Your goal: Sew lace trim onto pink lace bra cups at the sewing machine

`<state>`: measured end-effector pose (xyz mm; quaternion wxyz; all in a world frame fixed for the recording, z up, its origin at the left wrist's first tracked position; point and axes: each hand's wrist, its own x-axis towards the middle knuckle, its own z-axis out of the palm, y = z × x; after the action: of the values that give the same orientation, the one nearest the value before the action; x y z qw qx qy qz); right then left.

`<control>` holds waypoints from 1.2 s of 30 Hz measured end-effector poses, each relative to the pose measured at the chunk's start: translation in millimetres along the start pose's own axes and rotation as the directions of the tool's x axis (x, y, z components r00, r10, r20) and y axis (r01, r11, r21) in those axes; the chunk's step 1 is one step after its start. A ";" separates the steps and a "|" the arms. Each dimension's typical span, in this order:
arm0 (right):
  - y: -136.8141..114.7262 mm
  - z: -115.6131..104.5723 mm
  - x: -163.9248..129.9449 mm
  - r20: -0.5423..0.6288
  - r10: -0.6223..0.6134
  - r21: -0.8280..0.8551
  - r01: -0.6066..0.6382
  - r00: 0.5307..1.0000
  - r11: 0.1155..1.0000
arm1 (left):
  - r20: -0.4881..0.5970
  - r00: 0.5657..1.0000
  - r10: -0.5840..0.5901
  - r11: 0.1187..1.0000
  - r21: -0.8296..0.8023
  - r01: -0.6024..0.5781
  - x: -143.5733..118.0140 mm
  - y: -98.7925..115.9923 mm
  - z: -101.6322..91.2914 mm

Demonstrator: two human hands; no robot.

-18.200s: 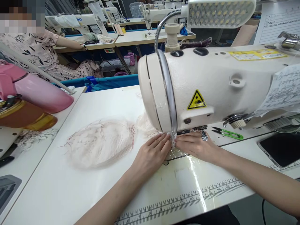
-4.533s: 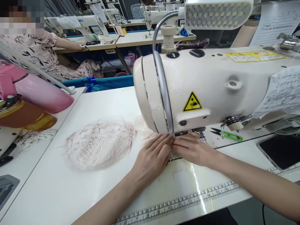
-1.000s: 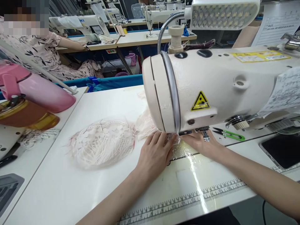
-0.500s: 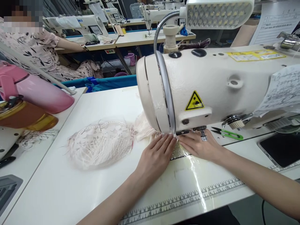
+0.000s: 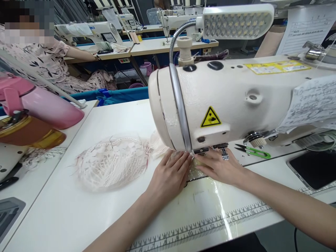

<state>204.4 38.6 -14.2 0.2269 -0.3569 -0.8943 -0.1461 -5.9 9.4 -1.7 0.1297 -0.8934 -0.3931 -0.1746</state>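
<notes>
A cream sewing machine (image 5: pixel 236 101) fills the right half of the view. Under its head, both my hands press flat on a small piece of pale lace fabric (image 5: pixel 193 168) at the needle plate. My left hand (image 5: pixel 170 175) lies left of the needle, fingers together and pointing at it. My right hand (image 5: pixel 219 168) lies on the right, fingertips meeting the left ones. The needle itself is hidden behind the machine head. A round heap of whitish lace pieces (image 5: pixel 112 161) sits on the table to the left, joined to more lace (image 5: pixel 159 147) beside the machine.
Green thread snips (image 5: pixel 253 150) lie behind my right hand. A pink flask (image 5: pixel 44 105) and an amber container (image 5: pixel 28 133) stand at the far left. A ruler strip (image 5: pixel 210 224) runs along the table's front edge. Another person sits at a machine at the back left.
My view has dipped and shifted slightly. Both hands stay at the needle, drawn back a little toward me with the lace under them.
</notes>
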 end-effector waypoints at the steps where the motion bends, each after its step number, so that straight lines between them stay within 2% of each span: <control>1: -0.4 0.2 0.2 0.009 0.003 -0.006 -0.003 1.000 1.000 | 0.003 1.000 -0.010 1.000 -0.003 0.010 0.6 -0.5 -0.6; 11: -3.3 0.3 2.8 0.070 0.044 -0.019 -0.043 0.997 0.999 | -0.008 0.999 -0.045 0.999 -0.010 0.045 6.2 -3.3 -1.4; 20: 8.4 -5.6 7.9 0.202 0.068 0.123 -0.094 0.977 0.988 | -0.016 0.998 -0.066 0.998 0.015 0.067 7.8 -3.0 -1.1; 27: 21.5 6.9 8.0 0.106 0.252 0.202 -0.269 0.962 0.942 | 0.029 0.992 -0.126 0.992 0.011 0.126 8.5 2.0 -2.6; 32: 23.2 9.5 5.3 0.055 0.237 0.302 -0.242 0.970 0.922 | 0.055 0.980 -0.191 0.981 0.048 0.189 13.3 4.9 -8.0; 34: 23.4 10.3 2.2 0.006 0.257 0.306 -0.247 0.966 0.920 | 0.082 0.964 -0.251 0.968 0.028 0.250 21.5 -1.1 -9.2; 36: 24.1 12.4 -2.3 -0.018 0.225 0.327 -0.207 0.974 0.922 | 0.079 0.944 -0.320 0.947 0.007 0.321 32.7 -12.8 -9.7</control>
<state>219.2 59.5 -23.6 0.3217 -0.4074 -0.8545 0.0181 3.2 35.7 21.9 0.0811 -0.8242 -0.5373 -0.1592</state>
